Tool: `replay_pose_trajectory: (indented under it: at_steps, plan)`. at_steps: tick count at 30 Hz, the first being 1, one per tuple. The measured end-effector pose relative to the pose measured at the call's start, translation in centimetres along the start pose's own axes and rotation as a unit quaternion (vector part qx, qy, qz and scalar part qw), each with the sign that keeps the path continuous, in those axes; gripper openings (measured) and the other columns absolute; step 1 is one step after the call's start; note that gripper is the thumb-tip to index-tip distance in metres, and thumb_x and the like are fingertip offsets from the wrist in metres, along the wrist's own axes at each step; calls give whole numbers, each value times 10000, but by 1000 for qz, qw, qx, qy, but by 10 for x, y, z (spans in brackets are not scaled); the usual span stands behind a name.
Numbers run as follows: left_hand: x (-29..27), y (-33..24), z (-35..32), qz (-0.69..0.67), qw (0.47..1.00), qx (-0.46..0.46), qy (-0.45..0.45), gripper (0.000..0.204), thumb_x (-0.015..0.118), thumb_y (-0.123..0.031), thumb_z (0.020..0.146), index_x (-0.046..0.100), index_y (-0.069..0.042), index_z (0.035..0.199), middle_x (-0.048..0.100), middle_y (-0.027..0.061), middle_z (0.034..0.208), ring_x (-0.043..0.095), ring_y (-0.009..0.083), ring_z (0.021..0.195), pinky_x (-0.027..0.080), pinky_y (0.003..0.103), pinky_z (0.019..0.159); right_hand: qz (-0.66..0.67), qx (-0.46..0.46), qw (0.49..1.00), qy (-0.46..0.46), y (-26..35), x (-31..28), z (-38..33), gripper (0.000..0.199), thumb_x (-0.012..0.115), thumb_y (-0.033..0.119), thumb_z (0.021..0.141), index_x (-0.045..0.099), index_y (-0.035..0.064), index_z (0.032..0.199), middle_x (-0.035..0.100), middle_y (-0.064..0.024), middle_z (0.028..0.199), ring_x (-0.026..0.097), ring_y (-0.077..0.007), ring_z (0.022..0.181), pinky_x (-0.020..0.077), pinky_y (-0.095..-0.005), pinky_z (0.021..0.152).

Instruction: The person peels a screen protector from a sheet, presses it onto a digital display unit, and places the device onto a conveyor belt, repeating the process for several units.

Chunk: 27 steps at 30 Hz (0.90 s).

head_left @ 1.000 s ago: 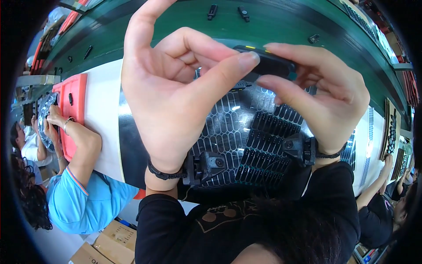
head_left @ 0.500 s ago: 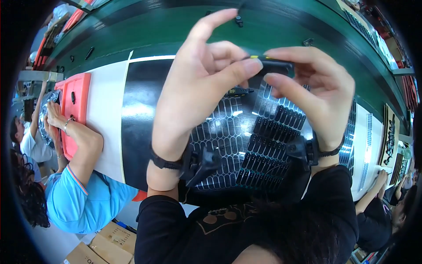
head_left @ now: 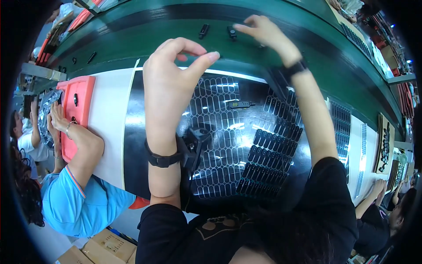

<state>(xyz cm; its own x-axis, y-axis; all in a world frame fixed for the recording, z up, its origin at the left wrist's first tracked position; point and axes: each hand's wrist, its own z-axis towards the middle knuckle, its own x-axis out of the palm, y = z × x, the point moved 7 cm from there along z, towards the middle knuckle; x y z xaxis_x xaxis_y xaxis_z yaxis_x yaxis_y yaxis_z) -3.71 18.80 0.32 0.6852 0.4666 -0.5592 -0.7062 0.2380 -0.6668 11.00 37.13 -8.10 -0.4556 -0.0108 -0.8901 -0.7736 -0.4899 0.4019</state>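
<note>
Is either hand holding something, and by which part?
Cannot tell: the left hand shows no clear object; the right hand is blurred beside a black device.

The person's bare left hand [head_left: 169,68], with a black strap [head_left: 163,159] around its wrist, hangs over the far side of a glossy black work mat [head_left: 135,132], thumb and index fingertips close together. The bare right hand [head_left: 265,34], blurred, reaches over a green conveyor belt [head_left: 145,37], its parted fingers just beside a small black device with a round button [head_left: 232,32]; contact cannot be told. Left of that lies a slim black plastic device [head_left: 204,31]. On the mat, a black device with a lit yellow display [head_left: 240,104] lies near translucent sheets of oval outlines [head_left: 215,112] and rows of black oval pieces [head_left: 270,155]. Farther left, a co-worker in a light-blue shirt [head_left: 88,200] reaches over a coral-red tray [head_left: 83,94].
</note>
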Motion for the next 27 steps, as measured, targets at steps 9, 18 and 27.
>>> replay_pose_trajectory:
  at_steps: [9, 18, 27]
  plan:
    - [4, 1, -10, -115, 985, -117, 58, 181, 699, -121, 634, 564, -4, 609, 548, 11, 578, 450, 69, 520, 345, 179, 494, -108, -42, 989, 94, 19, 64, 43, 487, 592, 411, 718, 561, -50, 872, 597, -181, 778, 599, -271, 755, 466, -354, 670]
    - [-7, -29, -35, -447, 888, -89, 63, 76, 538, -6, 744, 519, -39, 678, 487, 17, 733, 425, 79, 727, 296, 196, 706, 450, -133, 878, -93, 103, -85, -135, 210, 578, -12, 729, 511, -54, 924, 575, -125, 831, 605, -174, 710, 507, -228, 628]
    - [7, -41, -37, -512, 847, -86, 112, 65, 515, -35, 766, 510, -35, 702, 485, 25, 772, 428, 103, 761, 295, 217, 746, 380, -151, 909, -76, 121, -103, -171, 333, 613, -72, 672, 504, -66, 987, 565, -150, 865, 604, -223, 746, 530, -285, 644]
